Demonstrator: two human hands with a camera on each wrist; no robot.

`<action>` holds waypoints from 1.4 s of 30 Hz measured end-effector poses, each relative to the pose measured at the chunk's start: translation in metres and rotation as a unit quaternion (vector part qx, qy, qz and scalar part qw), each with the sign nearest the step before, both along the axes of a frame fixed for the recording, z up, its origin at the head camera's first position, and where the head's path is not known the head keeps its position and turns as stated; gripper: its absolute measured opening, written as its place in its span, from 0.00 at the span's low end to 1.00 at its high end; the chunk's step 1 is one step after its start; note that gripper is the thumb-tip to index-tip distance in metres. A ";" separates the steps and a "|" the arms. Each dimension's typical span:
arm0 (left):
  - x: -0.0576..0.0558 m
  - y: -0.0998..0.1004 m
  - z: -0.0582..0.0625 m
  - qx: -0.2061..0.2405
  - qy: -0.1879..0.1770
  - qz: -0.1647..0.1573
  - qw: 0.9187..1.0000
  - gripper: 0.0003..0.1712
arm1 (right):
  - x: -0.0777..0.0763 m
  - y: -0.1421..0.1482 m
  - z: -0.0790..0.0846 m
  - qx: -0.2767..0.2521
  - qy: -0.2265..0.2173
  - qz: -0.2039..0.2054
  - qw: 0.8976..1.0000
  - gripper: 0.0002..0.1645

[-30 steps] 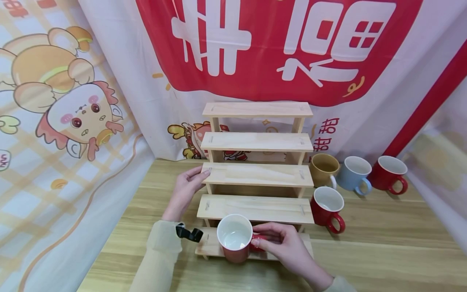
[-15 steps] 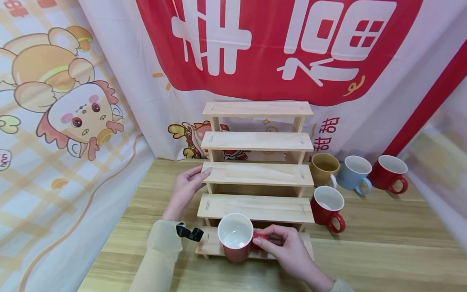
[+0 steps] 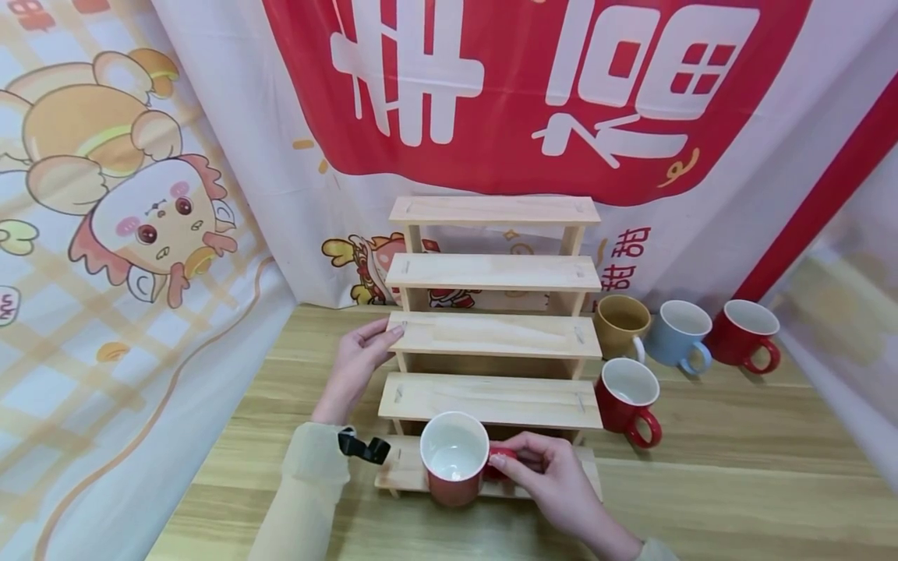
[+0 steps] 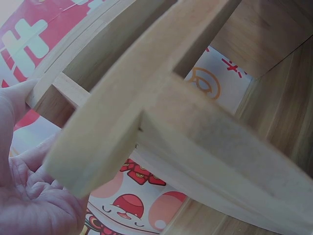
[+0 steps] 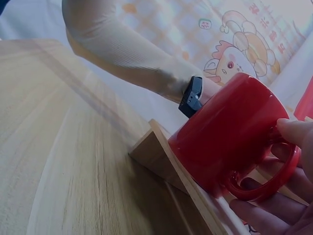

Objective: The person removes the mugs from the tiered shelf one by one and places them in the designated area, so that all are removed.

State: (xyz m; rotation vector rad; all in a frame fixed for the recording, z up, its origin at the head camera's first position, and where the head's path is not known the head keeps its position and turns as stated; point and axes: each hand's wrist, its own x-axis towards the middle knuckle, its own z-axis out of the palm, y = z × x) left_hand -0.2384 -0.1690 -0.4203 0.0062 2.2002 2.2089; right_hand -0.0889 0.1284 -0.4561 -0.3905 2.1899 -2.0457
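Note:
A red mug (image 3: 454,456) with a white inside stands upright on the lowest step of a stepped wooden rack (image 3: 491,333). My right hand (image 3: 550,479) pinches its handle between thumb and fingers, at the mug's right side. The right wrist view shows the mug's base (image 5: 195,171) touching the step's front part. On the rack's left side, my left hand (image 3: 358,362) grips the end of the middle step, thumb on top. In the left wrist view, the palm of this left hand (image 4: 36,196) lies beside the step ends, and some fingers are hidden.
Right of the rack stand a brown mug (image 3: 623,326), a light blue mug (image 3: 679,335) and two more red mugs, one nearer (image 3: 627,396) and one far right (image 3: 744,335). A printed cloth (image 3: 309,226) hangs behind the rack and along the left.
The red mug in my right hand has slid very slightly to the right along the lowest step. My left hand keeps its place on the rack.

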 end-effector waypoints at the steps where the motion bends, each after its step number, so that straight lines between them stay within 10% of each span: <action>1: 0.000 0.000 0.000 0.001 0.000 0.000 1.000 0.38 | 0.000 0.000 0.000 0.001 0.000 0.000 1.000 0.09; 42: -0.002 0.001 0.000 -0.011 -0.009 0.008 1.000 0.39 | -0.003 0.005 -0.007 0.015 0.033 0.005 0.999 0.08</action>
